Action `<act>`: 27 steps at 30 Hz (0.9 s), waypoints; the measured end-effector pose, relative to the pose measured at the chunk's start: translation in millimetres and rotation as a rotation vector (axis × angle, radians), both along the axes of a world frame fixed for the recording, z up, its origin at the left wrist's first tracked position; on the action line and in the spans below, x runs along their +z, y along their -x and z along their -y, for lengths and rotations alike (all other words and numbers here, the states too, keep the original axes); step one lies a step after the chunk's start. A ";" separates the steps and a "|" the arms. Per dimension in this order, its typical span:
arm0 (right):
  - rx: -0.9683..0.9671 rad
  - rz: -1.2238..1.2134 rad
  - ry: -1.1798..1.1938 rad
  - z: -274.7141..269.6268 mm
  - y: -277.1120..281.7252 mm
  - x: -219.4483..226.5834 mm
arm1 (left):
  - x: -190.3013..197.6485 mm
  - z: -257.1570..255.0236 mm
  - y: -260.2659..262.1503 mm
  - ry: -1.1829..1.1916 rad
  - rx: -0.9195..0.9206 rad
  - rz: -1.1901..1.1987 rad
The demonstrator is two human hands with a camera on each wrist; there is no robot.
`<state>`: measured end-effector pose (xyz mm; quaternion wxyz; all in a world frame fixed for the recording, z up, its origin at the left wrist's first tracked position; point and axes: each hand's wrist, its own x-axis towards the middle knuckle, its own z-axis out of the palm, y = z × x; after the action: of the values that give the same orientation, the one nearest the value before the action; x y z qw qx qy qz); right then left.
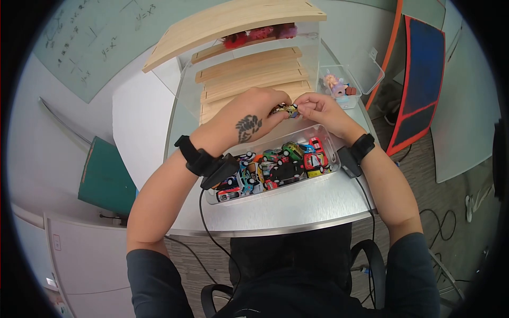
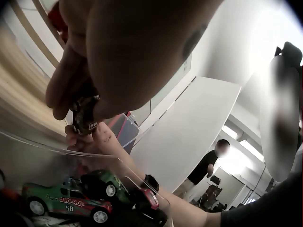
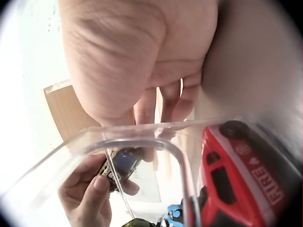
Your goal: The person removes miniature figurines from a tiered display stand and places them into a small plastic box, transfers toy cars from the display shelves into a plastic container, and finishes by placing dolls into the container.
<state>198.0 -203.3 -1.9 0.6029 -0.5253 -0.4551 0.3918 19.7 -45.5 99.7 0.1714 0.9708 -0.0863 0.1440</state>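
Head view: a small dark toy car with yellow markings point(image 1: 286, 109) is held in the air between both hands, just above the far rim of a clear plastic bin of toy cars point(image 1: 324, 132). The left hand point(image 1: 249, 117), with a dark tattoo on its back, has its fingers curled round the car from the left, and the right hand point(image 1: 318, 109) pinches the car's other end with its fingertips. The left wrist view shows the same car point(image 2: 85, 116) gripped between thumb and fingers, and the right wrist view shows it point(image 3: 120, 165) through the bin's clear wall. Inside the bin lie many toy cars, among them a red fire truck point(image 3: 236, 175) and a green race car numbered 58 point(image 2: 66, 203). Behind the hands stands a clear display case with stepped pale wooden shelves point(image 1: 249, 69), with red and pink fuzzy items on its top shelf. To the right of the case sits a small clear open box of little figures point(image 1: 339, 87). Everything rests on a brushed metal tabletop point(image 1: 297, 206). Each wrist wears a black strapped camera with a cable.
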 end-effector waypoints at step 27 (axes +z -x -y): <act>0.013 0.010 0.022 -11.6 -12.2 -16.8 | 25.6 -97.7 -63.9 -0.581 0.577 0.153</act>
<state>210.2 -191.7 -18.7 0.5923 -0.5308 -0.4572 0.3980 83.6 52.2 125.4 -0.1640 0.9496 0.1397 0.2276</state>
